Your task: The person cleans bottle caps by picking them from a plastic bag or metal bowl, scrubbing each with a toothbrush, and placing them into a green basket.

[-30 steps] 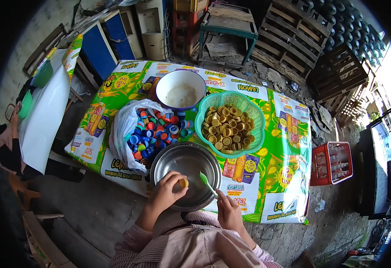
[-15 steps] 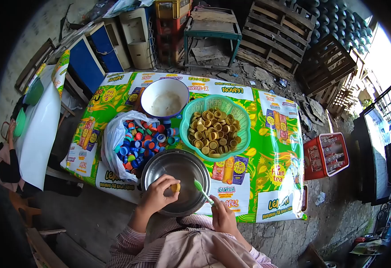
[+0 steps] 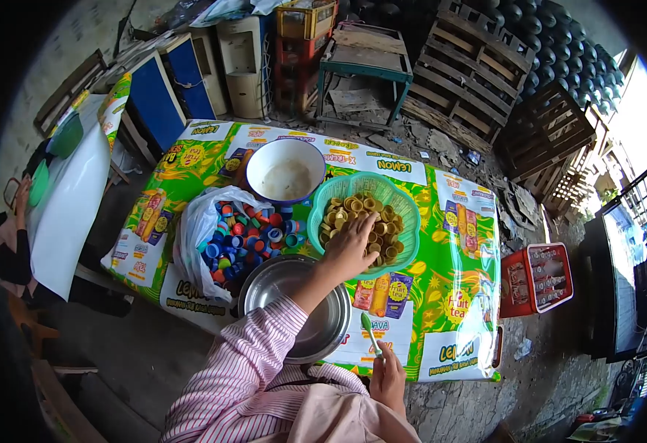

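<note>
My left hand (image 3: 351, 247) reaches across the steel bowl (image 3: 261, 294) to the mint-green plastic basket (image 3: 410, 210). Its fingers are spread over the yellow-brown bottle caps (image 3: 388, 247) heaped there; whether one is under the fingertips is hidden. My right hand (image 3: 388, 382) grips a green-and-white toothbrush (image 3: 372, 336) by the handle near the table's front edge, its green end pointing up and away. Left of the basket, a translucent plastic bag (image 3: 189, 240) lies open with blue, red and green bottle caps (image 3: 241, 240). My forearm covers part of the steel bowl.
A white enamel bowl (image 3: 286, 168) with a blue rim stands at the back of the table, which wears a printed cover (image 3: 453, 295). A red bottle crate (image 3: 515, 284) sits on the floor to the right. Another person's hand (image 3: 23, 193) shows at far left.
My left hand has moved from above the steel bowl, where it held a yellow-brown bottle cap, to the caps in the basket. The toothbrush has moved slightly right and toward me, away from the bowl.
</note>
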The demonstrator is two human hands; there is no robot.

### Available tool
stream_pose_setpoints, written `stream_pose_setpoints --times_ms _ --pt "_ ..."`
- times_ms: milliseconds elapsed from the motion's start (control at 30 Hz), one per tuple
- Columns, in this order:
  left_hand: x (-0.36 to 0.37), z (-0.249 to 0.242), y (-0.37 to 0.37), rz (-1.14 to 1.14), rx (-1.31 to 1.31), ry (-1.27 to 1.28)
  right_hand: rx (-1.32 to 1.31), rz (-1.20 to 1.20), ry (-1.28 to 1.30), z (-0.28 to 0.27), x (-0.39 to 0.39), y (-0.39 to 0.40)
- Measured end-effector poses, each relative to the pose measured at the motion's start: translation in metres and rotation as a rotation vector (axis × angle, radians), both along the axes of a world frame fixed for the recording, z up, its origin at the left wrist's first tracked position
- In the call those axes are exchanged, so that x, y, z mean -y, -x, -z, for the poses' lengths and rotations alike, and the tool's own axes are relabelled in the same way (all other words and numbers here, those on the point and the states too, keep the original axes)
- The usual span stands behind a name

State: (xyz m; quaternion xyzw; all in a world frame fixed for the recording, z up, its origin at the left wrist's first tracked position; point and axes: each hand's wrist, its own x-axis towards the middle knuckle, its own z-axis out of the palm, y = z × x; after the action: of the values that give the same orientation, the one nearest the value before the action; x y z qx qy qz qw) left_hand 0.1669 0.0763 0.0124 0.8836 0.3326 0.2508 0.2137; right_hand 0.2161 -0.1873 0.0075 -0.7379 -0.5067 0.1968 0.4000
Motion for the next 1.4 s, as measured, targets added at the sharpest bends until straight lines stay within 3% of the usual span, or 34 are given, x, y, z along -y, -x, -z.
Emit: stream_pose_setpoints --times_ms 67,167,300,400,433,500,833,933,1000,1200,1267,1333,1400 --pt "0.003 -0.003 0.03 0.01 0.056 0.052 0.007 -0.013 0.0 0.002 -0.003 0.003" --pt "-0.028 0.021 0.091 -0.228 0.181 0.006 0.067 -0.051 0.033 -0.003 -0.015 0.011" --pt "-0.084 0.041 0.188 -0.583 -0.13 -0.221 0.069 -0.094 0.008 0.012 -0.023 0.023" --pt "-0.128 0.072 0.228 -0.336 -0.127 -0.091 0.085 -0.1 0.097 0.003 -0.03 0.039" --pt "-0.133 0.077 0.236 -0.334 -0.125 -0.089 0.086 -0.098 0.098 0.005 -0.031 0.044" --pt "-0.142 0.082 0.244 -0.3 -0.431 -0.128 0.098 -0.116 0.062 0.008 -0.033 0.052" --pt "-0.156 0.097 0.24 -0.32 -0.543 -0.251 0.067 -0.086 0.098 0.002 -0.036 0.068" --pt "-0.152 0.092 0.239 -0.36 -0.49 -0.239 0.071 -0.077 0.096 0.0 -0.035 0.069" --pt "-0.147 0.088 0.241 -0.37 -0.13 0.109 0.017 -0.073 0.141 -0.002 -0.032 0.069" --pt "-0.101 0.047 0.247 -0.293 0.134 -0.071 0.074 -0.129 0.027 0.003 -0.034 0.06" --pt "-0.067 0.024 0.241 -0.338 0.406 0.307 0.057 -0.145 0.035 0.007 -0.035 0.054" --pt "-0.036 0.011 0.236 -0.252 0.338 0.353 0.041 -0.164 0.052 0.012 -0.036 0.048" --pt "-0.002 0.006 0.216 -0.173 0.259 0.201 0.043 -0.16 0.026 0.012 -0.041 0.041"
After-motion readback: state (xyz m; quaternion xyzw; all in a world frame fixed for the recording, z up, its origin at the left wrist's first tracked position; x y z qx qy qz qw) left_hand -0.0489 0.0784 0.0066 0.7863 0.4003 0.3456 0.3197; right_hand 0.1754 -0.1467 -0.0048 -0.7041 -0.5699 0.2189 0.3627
